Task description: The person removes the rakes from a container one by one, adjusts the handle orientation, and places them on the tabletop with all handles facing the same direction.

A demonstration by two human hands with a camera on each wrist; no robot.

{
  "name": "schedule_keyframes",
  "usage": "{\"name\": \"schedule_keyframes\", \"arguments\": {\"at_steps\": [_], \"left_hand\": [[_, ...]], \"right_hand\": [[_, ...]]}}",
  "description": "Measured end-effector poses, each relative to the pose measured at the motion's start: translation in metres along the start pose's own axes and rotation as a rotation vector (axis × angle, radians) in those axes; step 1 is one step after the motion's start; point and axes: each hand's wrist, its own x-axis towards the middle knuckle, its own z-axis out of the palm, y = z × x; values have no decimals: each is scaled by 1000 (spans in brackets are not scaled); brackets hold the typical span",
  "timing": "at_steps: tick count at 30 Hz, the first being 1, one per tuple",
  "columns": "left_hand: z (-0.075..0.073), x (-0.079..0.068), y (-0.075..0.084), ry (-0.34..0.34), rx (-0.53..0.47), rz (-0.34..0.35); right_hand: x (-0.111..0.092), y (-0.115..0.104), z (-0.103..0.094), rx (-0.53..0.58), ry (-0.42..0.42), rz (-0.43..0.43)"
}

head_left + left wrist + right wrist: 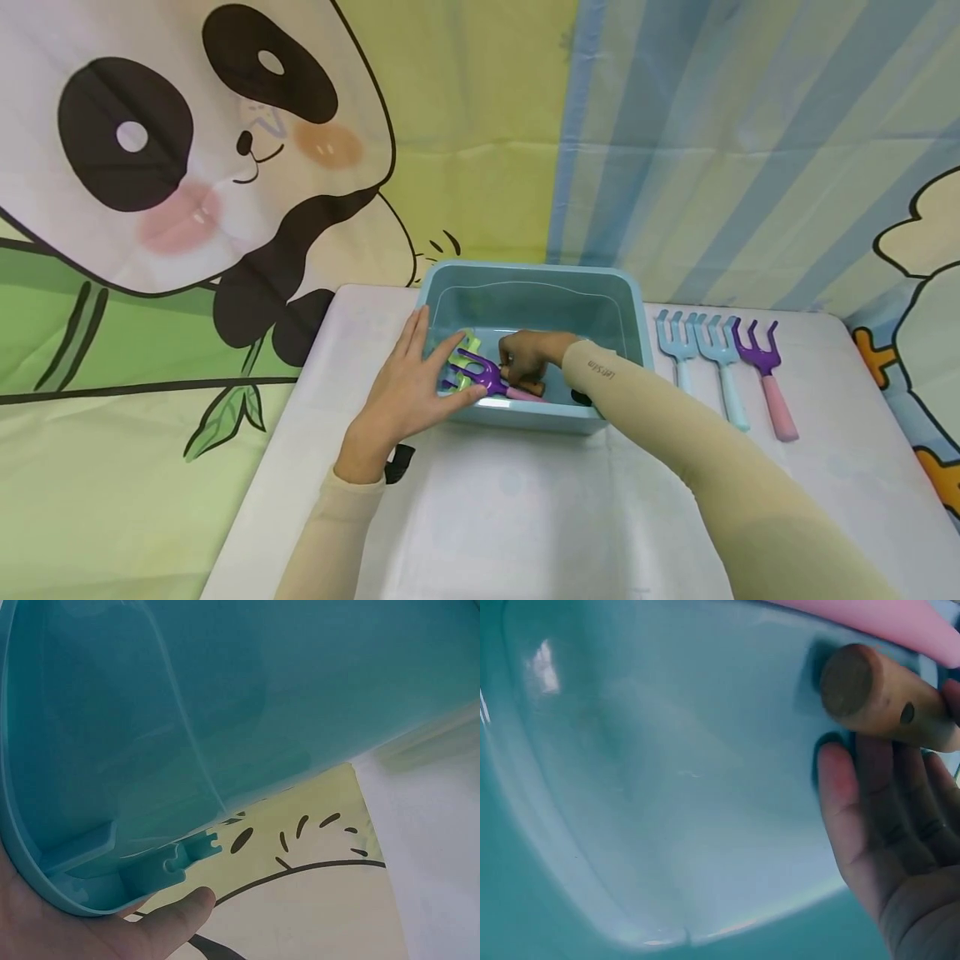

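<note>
Inside the blue plastic bin (525,275), my right hand (527,352) grips a short round wooden handle (900,697). The thumb and fingers are around its far part in the right wrist view. Whatever the handle belongs to is hidden. My left hand (408,383) rests on the bin's front left corner, fingers straight and spread. Beside the right hand in the bin lies a purple hand fork (483,375) with a pink handle (885,626). Green pieces (470,343) lie partly under that fork, their kind unclear.
Right of the bin, two light-blue hand forks (722,354) and a purple one with a pink handle (780,408) lie in a row on the white table (495,517). A printed panda curtain (480,125) hangs behind the bin.
</note>
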Motion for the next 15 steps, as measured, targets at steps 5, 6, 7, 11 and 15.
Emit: {"name": "schedule_keyframes", "arguments": {"at_steps": [5,6,7,11,15], "left_hand": [[-1,1,1,0,3,4],[-1,1,1,2,1,4],[-1,2,1,1,-2,2],[-1,1,1,-9,-14,-10],[0,1,2,-14,-20,-14]], "right_hand": [[-4,3,-6,98,-61,-8],[-5,4,-8,132,-72,-1],[-6,6,-10,164,-80,7],[-9,13,-16,295,-118,56],[-10,16,-21,372,-167,94]]}}
